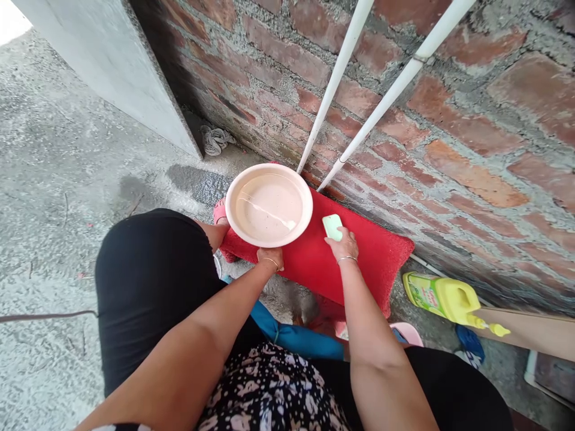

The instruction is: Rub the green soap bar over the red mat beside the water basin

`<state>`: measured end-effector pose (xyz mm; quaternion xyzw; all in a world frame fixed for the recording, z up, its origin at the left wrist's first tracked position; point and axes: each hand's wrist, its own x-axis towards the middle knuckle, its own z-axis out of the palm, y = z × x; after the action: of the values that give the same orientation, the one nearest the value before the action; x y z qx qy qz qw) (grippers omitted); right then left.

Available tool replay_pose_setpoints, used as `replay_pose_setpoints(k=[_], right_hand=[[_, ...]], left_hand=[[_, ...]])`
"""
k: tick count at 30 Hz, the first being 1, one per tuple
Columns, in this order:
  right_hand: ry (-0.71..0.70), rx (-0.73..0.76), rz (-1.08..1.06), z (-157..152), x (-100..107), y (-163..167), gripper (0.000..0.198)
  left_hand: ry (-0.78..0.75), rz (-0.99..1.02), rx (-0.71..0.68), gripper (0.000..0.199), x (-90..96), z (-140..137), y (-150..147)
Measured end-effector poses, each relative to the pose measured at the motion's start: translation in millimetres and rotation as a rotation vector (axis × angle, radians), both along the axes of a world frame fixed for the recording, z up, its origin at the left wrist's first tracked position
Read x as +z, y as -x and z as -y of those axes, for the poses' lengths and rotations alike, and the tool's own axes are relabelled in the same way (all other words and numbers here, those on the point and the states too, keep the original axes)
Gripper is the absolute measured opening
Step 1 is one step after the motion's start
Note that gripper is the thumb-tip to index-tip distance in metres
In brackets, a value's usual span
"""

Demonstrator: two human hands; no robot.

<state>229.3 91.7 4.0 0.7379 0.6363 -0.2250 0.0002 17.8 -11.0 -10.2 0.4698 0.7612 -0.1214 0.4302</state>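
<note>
A pale pink basin (pixel 269 238) with clear water in it stands on the left part of a red cloth-covered bench (pixel 359 269). My left hand (pixel 271 258) is closed at the basin's near rim; its fingertips are hidden underneath. To the right of the basin, my right hand (pixel 344 244) has its thumb and fingers around a pale green soap box (pixel 332 226), low over the red cloth. The soap box is rectangular with rounded corners, and its lower end is covered by the fingers.
A brick wall (pixel 449 143) with two white pipes (pixel 381 108) rises behind the bench. A yellow detergent jug (pixel 442 296) lies at the right, near a blue shoe (pixel 469 344). A grey slab (pixel 121 72) leans at the upper left, beside a bundled rag (pixel 215 139).
</note>
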Motion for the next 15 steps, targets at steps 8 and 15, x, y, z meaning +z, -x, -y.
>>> replay_pose_setpoints(k=[8, 15], right_hand=[[-0.121, -0.785, -0.077, 43, -3, -145, 0.06], [-0.147, -0.66, -0.194, 26, -2, -78, 0.059]], left_hand=[[0.056, -0.131, -0.159, 0.065, 2.5, 0, 1], [0.07, -0.134, -0.159, 0.069, 5.9, -2, -1]])
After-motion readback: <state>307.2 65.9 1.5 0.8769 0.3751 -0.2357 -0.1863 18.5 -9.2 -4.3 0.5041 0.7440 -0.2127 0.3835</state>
